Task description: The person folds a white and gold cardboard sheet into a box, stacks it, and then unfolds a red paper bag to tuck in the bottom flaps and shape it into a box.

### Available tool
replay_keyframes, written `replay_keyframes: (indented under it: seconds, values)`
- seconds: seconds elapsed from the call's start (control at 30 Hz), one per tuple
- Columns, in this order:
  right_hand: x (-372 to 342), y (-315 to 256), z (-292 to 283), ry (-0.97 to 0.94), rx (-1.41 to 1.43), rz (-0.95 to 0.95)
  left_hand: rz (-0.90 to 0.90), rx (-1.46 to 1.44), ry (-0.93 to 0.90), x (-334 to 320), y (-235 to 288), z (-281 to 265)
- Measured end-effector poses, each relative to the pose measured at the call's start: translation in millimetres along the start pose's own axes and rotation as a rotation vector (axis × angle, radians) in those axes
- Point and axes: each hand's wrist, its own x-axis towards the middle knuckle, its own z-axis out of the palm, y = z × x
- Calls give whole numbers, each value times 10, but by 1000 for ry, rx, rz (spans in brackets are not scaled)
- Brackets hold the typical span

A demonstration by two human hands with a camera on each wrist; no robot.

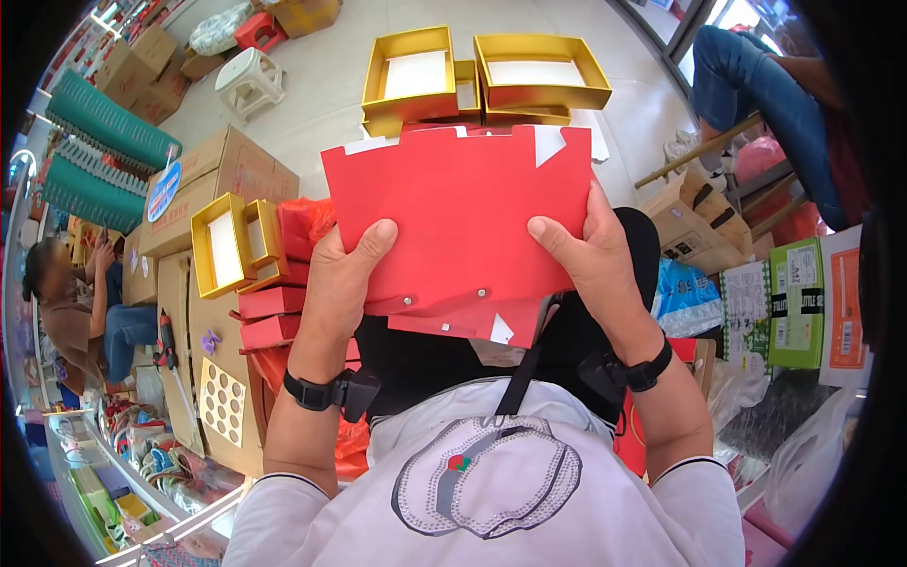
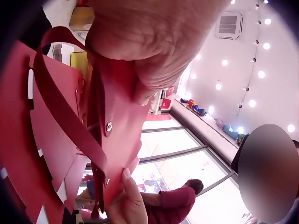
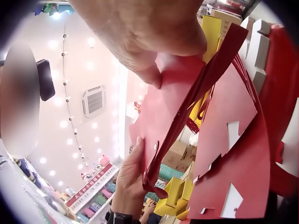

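A red card panel (image 1: 453,208) with notched edges and two metal studs lies before my chest in the head view. My left hand (image 1: 340,274) grips its left side, thumb on the upper face. The right hand (image 1: 609,255) holds the opposite side the same way, fingers mostly hidden underneath. A red strap (image 2: 65,116) loops out from the panel's edge in the left wrist view, near a round stud (image 2: 108,126). Below the held panel, more red card sheets (image 3: 224,126) with white-backed cut-outs show in the right wrist view.
Gold-rimmed boxes (image 1: 408,49) stand on the floor ahead, and another gold box (image 1: 219,248) rests at left. Near it are red boxes (image 1: 269,304), a large carton (image 1: 227,170) and a hot-glue gun (image 1: 166,338). A paper bag (image 1: 694,222) stands at right; two people sit at the sides.
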Motion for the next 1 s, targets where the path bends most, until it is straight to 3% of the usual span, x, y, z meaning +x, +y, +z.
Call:
replay_keyframes:
  seconds: [0.13,0.23,0.37,0.47,0.73,1.0]
  values:
    - [203,-62,-83,-42,-68,-152,12,-27,-56,28,136,18]
    - [307,-168,-147,-52,-140,-196,264,57,-132,139,-22,61]
    - [338,-180,-79,-28,-79,-196,301,81,-179,208,-6,223]
    - [334,-193,-40,-49,8,-166,399,30,-118,427,-245,124]
    - [417,-92,75,64,215,-94,299,51,22,477,-21,416]
    - [452,-135,67,57,169,-60,242,98,73,534,14,366]
